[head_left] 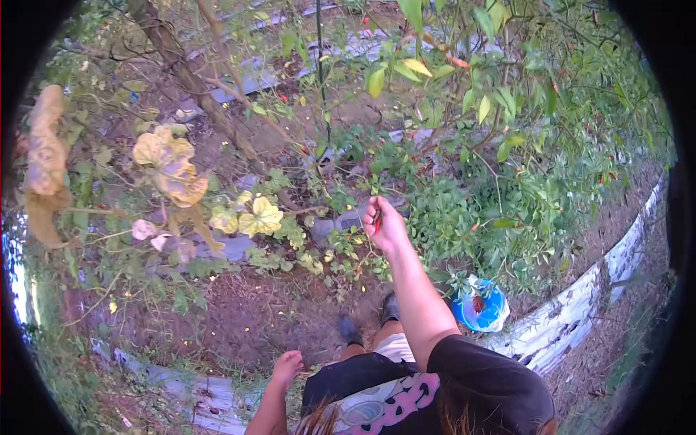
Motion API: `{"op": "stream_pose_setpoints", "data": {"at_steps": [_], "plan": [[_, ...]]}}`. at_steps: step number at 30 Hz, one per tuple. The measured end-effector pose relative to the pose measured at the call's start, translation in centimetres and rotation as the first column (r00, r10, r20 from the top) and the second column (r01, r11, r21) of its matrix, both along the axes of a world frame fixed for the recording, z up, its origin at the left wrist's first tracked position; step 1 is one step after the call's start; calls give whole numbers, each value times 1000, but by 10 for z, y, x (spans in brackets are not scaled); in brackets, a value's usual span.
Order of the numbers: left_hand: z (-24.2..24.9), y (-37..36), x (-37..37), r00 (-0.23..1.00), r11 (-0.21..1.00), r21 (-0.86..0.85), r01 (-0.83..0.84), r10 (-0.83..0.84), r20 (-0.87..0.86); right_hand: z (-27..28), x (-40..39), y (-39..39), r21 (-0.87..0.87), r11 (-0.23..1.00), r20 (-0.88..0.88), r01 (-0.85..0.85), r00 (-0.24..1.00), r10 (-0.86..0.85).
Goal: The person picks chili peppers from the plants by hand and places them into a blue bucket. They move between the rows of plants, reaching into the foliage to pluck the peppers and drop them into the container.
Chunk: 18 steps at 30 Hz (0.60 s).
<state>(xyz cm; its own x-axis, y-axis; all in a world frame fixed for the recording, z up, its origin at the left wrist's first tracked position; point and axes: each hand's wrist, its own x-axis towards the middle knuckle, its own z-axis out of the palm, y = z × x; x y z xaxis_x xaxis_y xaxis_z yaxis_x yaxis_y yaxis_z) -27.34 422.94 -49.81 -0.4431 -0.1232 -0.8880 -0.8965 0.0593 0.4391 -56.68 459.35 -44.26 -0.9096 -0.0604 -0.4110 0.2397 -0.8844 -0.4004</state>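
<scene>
Many chilli plants point(464, 203) crowd the right hand point(384, 223); blue bucket point(482, 308) nearby.

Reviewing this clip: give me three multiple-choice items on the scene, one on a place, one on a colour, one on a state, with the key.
1. Where does the bucket stand?
A. on the ground by the plants, on the person's right
B. hanging from a branch
C. in the left hand

2. What colour is the bucket?
A. yellow
B. blue
C. black

3. How is the right hand?
A. flat and open
B. resting on the knee
C. raised, fingers closed on a small red thing

Key: 1 A, the bucket sits on soil beside the plastic strip. 2 B, its rim is blue. 3 C, the right hand pinches a small red thing among the plants; the left hand hangs low, loosely curled.
</scene>
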Motion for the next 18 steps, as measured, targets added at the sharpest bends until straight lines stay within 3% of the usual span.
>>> {"op": "stream_pose_setpoints", "data": {"at_steps": [4, 8, 11, 13, 15, 18], "plan": [[24, -15, 25, 984, 986, 53, -157, 161, -73, 49, -29, 12, 264, 964, -72, 43, 997, -25], [59, -5, 37, 968, 968, -59, -244, 239, -83, 111, -24, 11, 439, 898, -184, 9, 980, 80], [64, -1, 42, 955, 956, -75, -285, 276, -111, 157, -25, -13, 703, 709, -162, -47, 961, 224], [63, 2, 39, 945, 951, -55, -305, 295, -141, 137, -62, -30, 834, 519, -360, 186, 897, 257], [66, 6, 32, 940, 956, -40, -291, 278, -197, 142, -85, -47, 845, 429, -476, 319, 814, 332], [72, 13, 24, 927, 961, -13, -277, 263, -269, 153, -95, -55, 932, 347, -283, 102, 803, 524]]}}
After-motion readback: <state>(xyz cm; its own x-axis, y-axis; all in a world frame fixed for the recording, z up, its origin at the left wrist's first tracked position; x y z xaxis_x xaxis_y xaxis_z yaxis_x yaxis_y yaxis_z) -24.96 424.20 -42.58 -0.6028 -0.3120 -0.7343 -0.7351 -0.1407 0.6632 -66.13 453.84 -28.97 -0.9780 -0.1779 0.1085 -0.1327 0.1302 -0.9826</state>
